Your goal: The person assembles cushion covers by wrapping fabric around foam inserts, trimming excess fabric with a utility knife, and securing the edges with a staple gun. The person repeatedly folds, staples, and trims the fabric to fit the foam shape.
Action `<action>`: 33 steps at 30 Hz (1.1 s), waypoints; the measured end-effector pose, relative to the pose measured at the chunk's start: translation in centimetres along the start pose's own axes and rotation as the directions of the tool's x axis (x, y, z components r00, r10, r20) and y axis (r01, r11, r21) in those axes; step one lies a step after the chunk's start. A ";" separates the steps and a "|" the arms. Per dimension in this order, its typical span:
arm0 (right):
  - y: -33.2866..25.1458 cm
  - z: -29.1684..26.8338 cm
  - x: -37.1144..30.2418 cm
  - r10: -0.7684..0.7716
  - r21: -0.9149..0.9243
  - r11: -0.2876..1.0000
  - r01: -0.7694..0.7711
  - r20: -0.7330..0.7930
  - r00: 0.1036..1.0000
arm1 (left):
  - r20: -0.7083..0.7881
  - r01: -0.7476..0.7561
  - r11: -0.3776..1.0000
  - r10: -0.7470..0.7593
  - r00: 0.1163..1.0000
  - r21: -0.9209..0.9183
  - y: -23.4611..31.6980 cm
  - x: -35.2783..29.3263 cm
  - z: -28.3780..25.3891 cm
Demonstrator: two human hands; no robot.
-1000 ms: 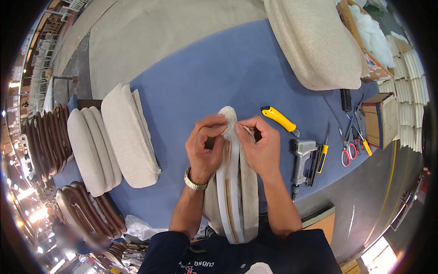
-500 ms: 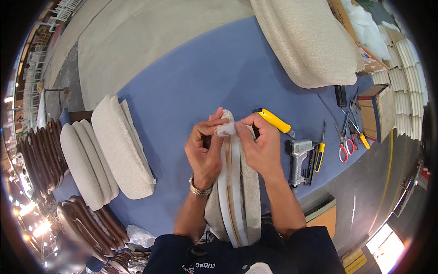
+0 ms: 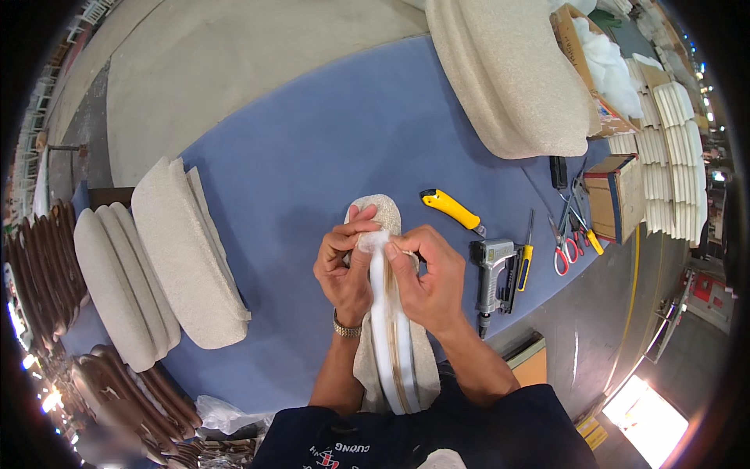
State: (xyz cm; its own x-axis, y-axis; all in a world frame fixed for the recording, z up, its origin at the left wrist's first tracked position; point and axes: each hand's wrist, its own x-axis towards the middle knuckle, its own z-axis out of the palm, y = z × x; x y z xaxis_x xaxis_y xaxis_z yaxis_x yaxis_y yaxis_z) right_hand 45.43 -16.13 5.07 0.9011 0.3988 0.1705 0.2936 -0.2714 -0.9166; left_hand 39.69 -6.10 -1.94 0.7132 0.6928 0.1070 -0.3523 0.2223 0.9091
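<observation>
A long padded cushion [image 3: 384, 206] in beige woven fabric stands lengthwise before my body, its lower end near my shirt. Along its open side show white foam strips [image 3: 402, 344] with a brown, wood-like core [image 3: 391, 293] between them. At the far end, a tuft of white wadding [image 3: 374, 241] sits in the opening. My left hand [image 3: 344, 266] is closed on the left side there, fingers and thumb around the fabric edge and wadding. Opposite it, my right hand [image 3: 428, 277] pinches the right edge of the fabric cover beside the wadding.
Beige cushions lie left [image 3: 187, 258] and far right [image 3: 508, 86] on the blue table [image 3: 305, 141]. Right of my hands are a yellow utility knife [image 3: 451, 209], a staple gun [image 3: 494, 273], a screwdriver [image 3: 526, 262] and scissors [image 3: 564, 250]. Brown padded pieces [image 3: 47, 273] are stacked left.
The view has shifted, so the table things appear further left. The cushion's far end shows more beige fabric beyond my fingers. Both hands keep their hold around the wadding.
</observation>
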 end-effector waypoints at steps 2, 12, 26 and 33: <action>-0.2 0.1 -0.5 -0.004 -0.010 1.000 0.004 -0.003 1.000 | 0.014 -0.033 0.999 0.033 0.999 -0.036 -0.3 -0.1 -0.2; -0.1 -0.4 -1.7 -0.060 -0.092 0.994 0.064 0.045 0.997 | 0.090 0.045 0.976 -0.026 0.996 -0.214 -0.6 -0.7 -1.3; 0.8 0.1 -0.3 -0.048 -0.090 0.995 0.048 0.006 0.999 | 0.107 -0.065 0.991 0.052 0.993 0.119 0.8 0.3 -1.4; 0.5 -1.0 -0.1 -0.047 -0.166 0.983 0.074 0.161 0.986 | 0.139 0.041 0.987 -0.062 0.988 0.153 1.8 1.3 -1.6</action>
State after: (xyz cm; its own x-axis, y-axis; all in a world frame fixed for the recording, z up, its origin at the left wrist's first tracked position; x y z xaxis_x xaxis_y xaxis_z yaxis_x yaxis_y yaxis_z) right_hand 45.80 -17.15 4.94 0.8233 0.5467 0.1528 0.4081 -0.3829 -0.8287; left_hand 38.97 -3.71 -0.86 0.8112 0.5753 0.1053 -0.2263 0.1427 0.9635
